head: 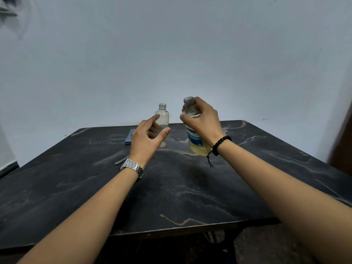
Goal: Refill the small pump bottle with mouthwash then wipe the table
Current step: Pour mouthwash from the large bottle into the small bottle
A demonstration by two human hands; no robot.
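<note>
Head view looks down over both forearms to the back of the dark marbled table (190, 187), where the small pump bottle (162, 119) stands upright, its pump off and its threaded neck bare. It is clear plastic and looks all but empty, so I'd judge it very light and easy to knock over; the narrow mouth gives little room for a stream. Best to steady it round the body, below the shoulder, before anything is poured.

Just beside it on the right stands the mouthwash bottle (194, 137), also uncapped, with pale yellow liquid showing below the blue label. The right hand (202, 121) grasps it high up, fingers and thumb curled round the shoulder and neck. With that much liquid it should be the heavier of the two, and smooth plastic can slip, so a grip lower on the body may give better control when tipping; that is only my guess.

The left hand (147, 139) hovers in front of the small bottle, fingers spread and relaxed, holding nothing; whether a fingertip touches the bottle I cannot tell.

Further left lies a folded blue cloth (129, 137), and a thin pale strip-like thing (121, 161) lies by the left wrist.
</note>
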